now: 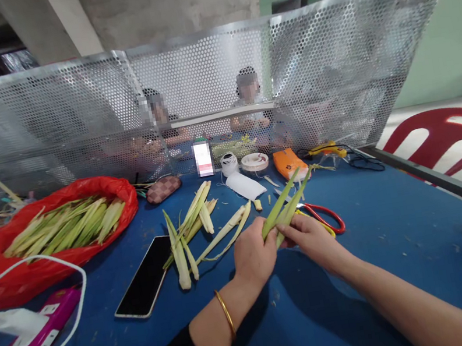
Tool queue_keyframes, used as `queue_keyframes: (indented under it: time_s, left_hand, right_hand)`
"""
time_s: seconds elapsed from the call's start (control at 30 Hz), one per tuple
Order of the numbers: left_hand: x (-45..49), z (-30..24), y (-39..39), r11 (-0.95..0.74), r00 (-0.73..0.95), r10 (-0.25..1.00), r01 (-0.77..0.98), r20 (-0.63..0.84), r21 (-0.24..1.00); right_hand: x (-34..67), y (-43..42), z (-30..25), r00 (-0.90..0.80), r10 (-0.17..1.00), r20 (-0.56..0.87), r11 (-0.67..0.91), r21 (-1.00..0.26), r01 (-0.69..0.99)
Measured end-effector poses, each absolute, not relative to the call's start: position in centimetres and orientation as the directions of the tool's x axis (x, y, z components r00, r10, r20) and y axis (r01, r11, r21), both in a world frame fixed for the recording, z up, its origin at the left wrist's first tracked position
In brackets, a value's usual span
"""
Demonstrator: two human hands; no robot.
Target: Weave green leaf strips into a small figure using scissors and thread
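Note:
Two long green leaf strips (284, 209), like corn husk, stick up from between my hands above the blue table (368, 303). My left hand (253, 252) is closed around their lower part. The fingers of my right hand (310, 239) pinch the same strips near the base, close beside my left fingers. Just behind my right hand lie red-handled scissors (329, 217), partly hidden, with a yellow handle edge also showing. Several loose pale-green leaf pieces (179, 255) lie to the left, some overlapping a black phone (146, 278).
A red plastic bag (123, 194) full of leaves stands left, near a purple power strip (61, 307) with a white cable. Thread (229, 164), a tape roll (254, 162) and an orange packet (289, 163) sit before a perforated metal screen (204, 65). Two people sit behind it.

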State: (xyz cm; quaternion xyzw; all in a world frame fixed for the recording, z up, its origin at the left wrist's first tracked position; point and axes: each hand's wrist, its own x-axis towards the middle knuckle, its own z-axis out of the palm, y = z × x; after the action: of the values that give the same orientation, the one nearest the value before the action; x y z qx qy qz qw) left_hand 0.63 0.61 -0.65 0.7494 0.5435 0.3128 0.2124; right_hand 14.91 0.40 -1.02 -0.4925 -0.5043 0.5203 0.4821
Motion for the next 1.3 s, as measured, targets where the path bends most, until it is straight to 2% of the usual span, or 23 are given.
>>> queue_keyframes:
  time_s: [0.13, 0.3, 0.43, 0.53, 0.7, 0.77, 0.9, 1.0, 1.1, 1.2, 1.3]
  left_hand:
    - [0.3, -0.5, 1.1, -0.306, 0.183, 0.950, 0.698, 0.253, 0.648]
    - [0.4, -0.4, 1.3, -0.298, 0.174, 0.953, 0.682, 0.249, 0.668]
    - [0.5, -0.4, 1.1, -0.286, 0.152, 0.956, 0.673, 0.250, 0.682]
    - [0.5, -0.4, 0.8, -0.295, 0.128, 0.946, 0.714, 0.296, 0.634]
    - [0.7, -0.6, 0.3, -0.345, 0.204, 0.929, 0.781, 0.310, 0.521]
    - [0.8, -0.7, 0.2, -0.345, 0.204, 0.928, 0.786, 0.312, 0.513]
    - [0.8, -0.6, 0.2, -0.317, 0.154, 0.935, 0.764, 0.319, 0.562]
    - [0.8, -0.6, 0.3, -0.305, 0.135, 0.941, 0.736, 0.311, 0.604]
    - [0.7, -0.5, 0.6, -0.258, 0.132, 0.963, 0.694, 0.234, 0.672]
    - [0.3, -0.3, 1.1, -0.241, 0.200, 0.969, 0.638, 0.145, 0.732]
    - [0.1, -0.3, 1.4, -0.241, 0.233, 0.965, 0.622, 0.118, 0.745]
  right_hand:
    - [14.8, 0.3, -1.5, -0.105, 0.991, -0.079, -0.078, -0.997, 0.014]
    - [15.1, 0.0, -1.2, -0.147, 0.976, -0.159, -0.177, -0.978, -0.111]
    - [15.1, -0.4, -0.7, -0.172, 0.968, -0.182, -0.207, -0.969, -0.136]
    - [14.9, -0.4, -0.8, -0.133, 0.977, -0.164, -0.186, -0.966, -0.180]
    - [14.8, 0.2, -1.3, 0.047, 0.987, -0.151, -0.140, -0.973, -0.185]
    - [14.8, 0.3, -1.3, 0.042, 0.992, -0.122, -0.113, -0.977, -0.182]
    - [14.8, 0.3, -1.0, -0.011, 0.999, -0.049, -0.051, -0.987, -0.153]
    - [14.9, 0.2, -0.9, -0.033, 0.996, -0.087, -0.091, -0.986, -0.142]
    - [15.2, 0.4, -0.9, -0.055, 0.994, -0.096, -0.101, -0.990, -0.096]
    - [15.2, 0.5, -1.1, -0.092, 0.996, 0.009, 0.010, -1.000, 0.012]
    - [14.8, 0.5, -1.7, -0.180, 0.979, 0.092, 0.105, -0.993, 0.061]
